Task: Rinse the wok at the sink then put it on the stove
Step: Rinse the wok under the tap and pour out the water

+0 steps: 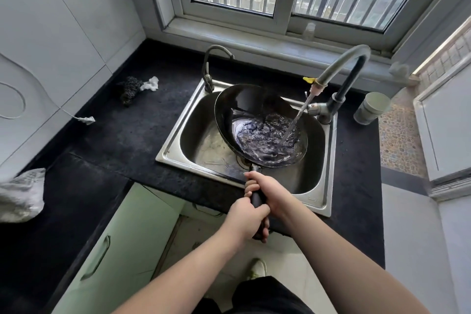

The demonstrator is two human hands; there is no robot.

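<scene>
Wok [257,120] over sink [178,146], tilted, bowl under tap stream [295,122], likely so water pools and swirls inside rather than spilling straight out. Both hands on long handle [257,197]: right hand [267,186] nearer bowl, left hand [244,219] at handle end, fingers of both clenched round it; two-hand hold probably for weight of water-filled pan. Tap [341,76] at sink's back right corner, running. Scrubber [130,89] on counter [127,135] near back left, unused. Stove not in view. Rinse step underway.
</scene>
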